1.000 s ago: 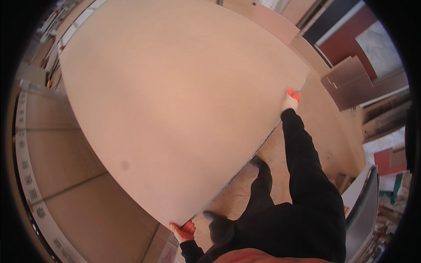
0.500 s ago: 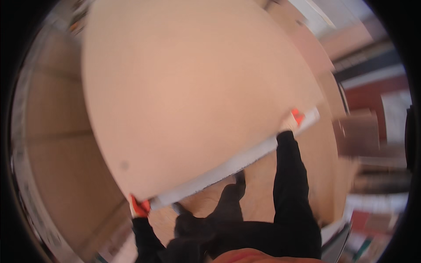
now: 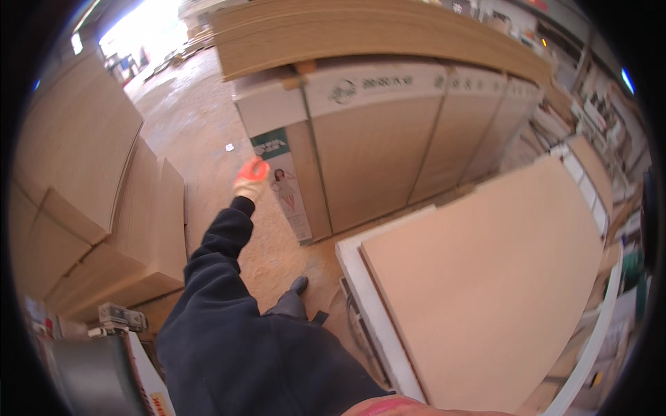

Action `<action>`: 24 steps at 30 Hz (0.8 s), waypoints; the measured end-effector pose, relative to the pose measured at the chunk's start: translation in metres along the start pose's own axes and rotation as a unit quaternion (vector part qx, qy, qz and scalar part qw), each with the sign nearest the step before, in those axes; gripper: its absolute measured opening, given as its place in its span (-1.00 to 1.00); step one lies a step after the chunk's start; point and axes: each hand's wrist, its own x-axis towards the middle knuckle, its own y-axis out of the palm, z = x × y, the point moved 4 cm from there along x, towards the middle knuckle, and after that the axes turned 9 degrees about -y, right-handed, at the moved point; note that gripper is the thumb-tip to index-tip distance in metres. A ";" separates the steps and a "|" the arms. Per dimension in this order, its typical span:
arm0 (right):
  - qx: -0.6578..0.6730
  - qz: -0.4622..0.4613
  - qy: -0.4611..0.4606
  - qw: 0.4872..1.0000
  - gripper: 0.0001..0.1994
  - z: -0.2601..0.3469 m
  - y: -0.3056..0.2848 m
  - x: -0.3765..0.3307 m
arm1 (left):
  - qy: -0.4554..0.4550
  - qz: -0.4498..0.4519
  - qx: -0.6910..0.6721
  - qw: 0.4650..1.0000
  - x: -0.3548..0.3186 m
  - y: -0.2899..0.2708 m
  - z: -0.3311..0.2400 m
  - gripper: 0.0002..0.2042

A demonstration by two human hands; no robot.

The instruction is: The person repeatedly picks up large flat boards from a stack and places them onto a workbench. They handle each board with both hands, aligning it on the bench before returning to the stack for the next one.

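Note:
My left hand (image 3: 251, 180), in a cream and orange work glove, reaches forward at the end of a dark sleeve. Its fingers are loosely curled, with nothing visible in them. In the picture it lies beside the near left corner of a strapped stack of boards (image 3: 374, 152) wrapped in printed packaging. Whether it touches that corner I cannot tell. To my right a large tan board (image 3: 479, 277) lies flat on a white-edged board or stack (image 3: 378, 295). My right hand is out of view.
Loose brown sheets (image 3: 388, 35) lie on top of the packaged stack. More board stacks (image 3: 76, 145) stand on the left, with a dusty floor aisle (image 3: 208, 118) between. A dark rounded object (image 3: 90, 367) is at lower left. A pale curved strip (image 3: 593, 347) runs along the lower right.
Half a second ago both gloved hands gripped the edge of a large tan board in front of me. My left hand is now off it, and the view has swung to other stacks.

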 end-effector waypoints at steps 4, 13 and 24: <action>0.151 0.355 0.031 0.922 -0.43 0.168 0.158 -0.152 | 0.141 -0.231 0.035 0.962 0.111 -0.071 -0.031 -0.49; 0.454 0.532 -0.667 0.256 -0.66 0.809 0.341 -0.649 | 0.310 -0.217 -0.037 0.925 0.198 -0.034 -0.063 -0.58; 0.163 0.434 -0.800 0.381 -0.50 0.984 0.393 -0.890 | 0.361 -0.242 -0.056 0.899 0.208 -0.040 -0.057 -0.62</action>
